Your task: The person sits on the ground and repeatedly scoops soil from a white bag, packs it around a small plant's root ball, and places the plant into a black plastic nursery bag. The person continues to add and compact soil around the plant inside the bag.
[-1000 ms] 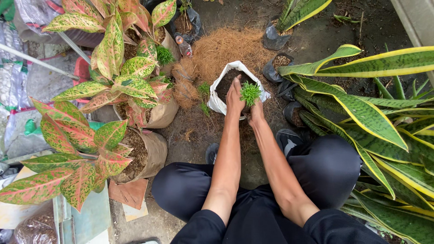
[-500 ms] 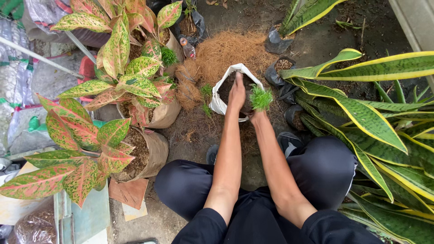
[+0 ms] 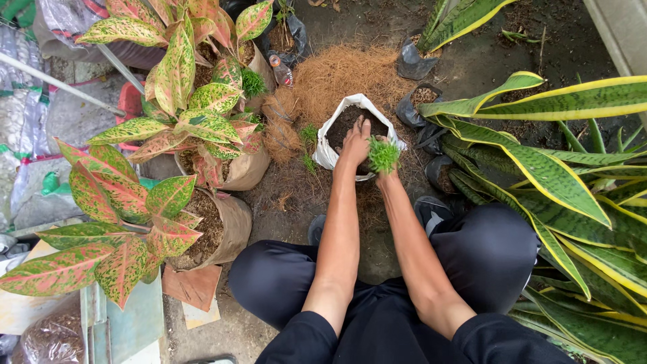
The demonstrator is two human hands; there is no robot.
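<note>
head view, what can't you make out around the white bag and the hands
- Right hand: mostly hidden behind the green tuft it holds; grip unclear.
- Tuft's roots: covered by the hand and leaves.
- Left hand: fingertips rest on the soil; how deep they press is unclear.
- White bag: its near wall is behind both forearms.
- Striped leaves: cut off by the right edge.

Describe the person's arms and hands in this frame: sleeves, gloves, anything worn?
Both arms are bare from above the elbow down; no sleeves reach the forearms. The left hand and right hand wear no gloves, and no watch, band or ring shows. Forearms are slim. The legs below them are in dark trousers.
</note>
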